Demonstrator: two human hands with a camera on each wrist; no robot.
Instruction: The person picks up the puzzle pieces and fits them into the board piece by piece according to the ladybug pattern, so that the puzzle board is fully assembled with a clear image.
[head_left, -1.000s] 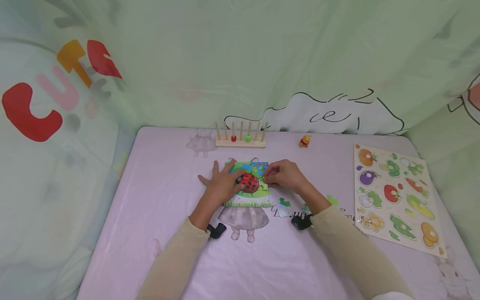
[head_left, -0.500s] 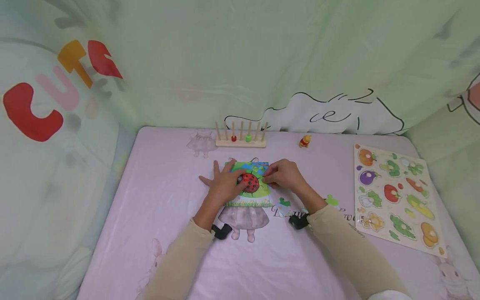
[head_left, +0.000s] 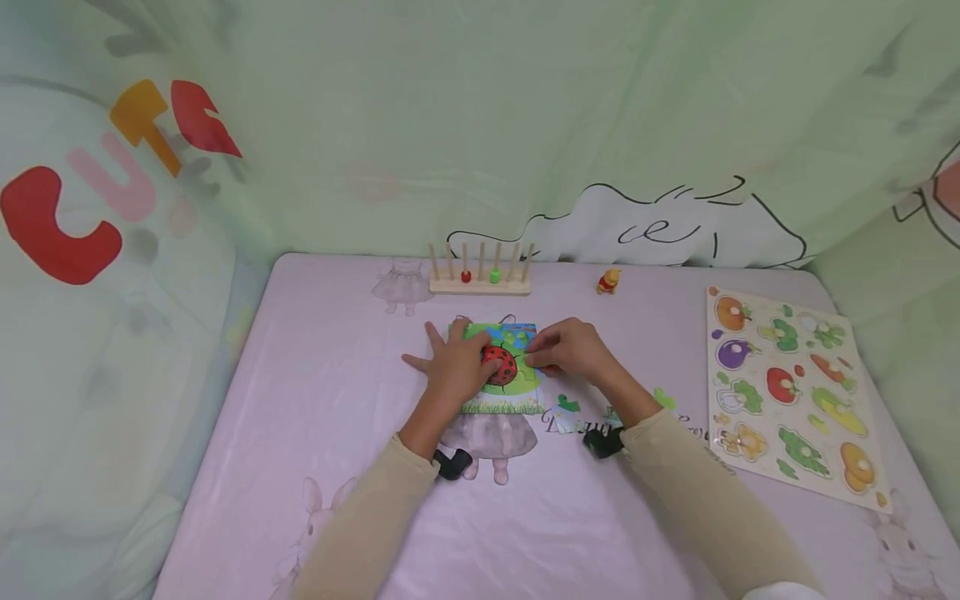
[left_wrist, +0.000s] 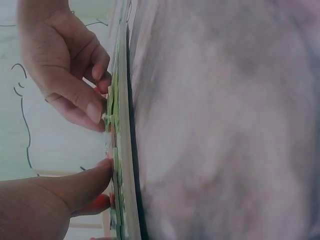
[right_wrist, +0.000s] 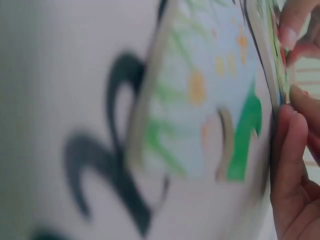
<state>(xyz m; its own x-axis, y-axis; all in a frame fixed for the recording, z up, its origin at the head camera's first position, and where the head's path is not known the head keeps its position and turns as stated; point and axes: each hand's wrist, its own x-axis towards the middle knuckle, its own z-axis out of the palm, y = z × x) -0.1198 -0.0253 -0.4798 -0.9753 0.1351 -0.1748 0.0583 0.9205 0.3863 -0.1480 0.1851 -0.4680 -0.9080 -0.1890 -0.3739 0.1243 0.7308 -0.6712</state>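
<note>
A ladybug jigsaw puzzle (head_left: 501,407) lies in its flat board on the table. My left hand (head_left: 452,367) spreads over its left half, with thumb and index finger pressing on the red ladybug picture (head_left: 501,375); the other fingers reach past the board's left edge. At the right edge, my right hand (head_left: 573,348) pinches a green puzzle piece (head_left: 528,367) between thumb and fingers. In the left wrist view this piece (left_wrist: 110,100) sits slightly raised above its neighbours, close to the right thumb (left_wrist: 94,111).
Loose puzzle pieces (right_wrist: 187,100) lie right of the board, partly under the right forearm. Behind stands a wooden peg rack (head_left: 480,287) with a red and a green bead. A small bear figurine (head_left: 608,282) and a vegetable puzzle board (head_left: 795,400) are on the right.
My left hand has shifted slightly to the right over the ladybug. The green piece at the right edge lies more in line with the picture than before; my right hand has hardly moved.
</note>
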